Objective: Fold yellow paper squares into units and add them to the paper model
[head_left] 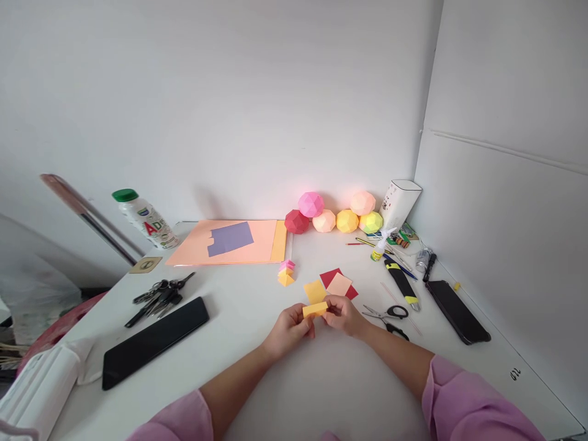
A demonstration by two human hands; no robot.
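Observation:
Between my two hands is a small yellow-orange piece of paper [315, 309], folded into a narrow strip. My left hand [288, 331] pinches its left end, and my right hand [342, 315] pinches the right end. Just beyond the fingers lie a flat yellow paper square [315, 292], a peach paper square [339, 284] and a dark red paper square [331, 275] partly beneath the peach one. A little to the left stands a small stack of folded pink and orange paper pieces [286, 274].
Scissors [388, 313], a utility knife [402, 283] and a glue bottle [379, 247] lie or stand to the right. Faceted paper balls [324, 220] line the wall. Keys [160, 299], a black phone-like slab [156, 343], peach sheets [193, 242] and a white bottle [147, 220] are left.

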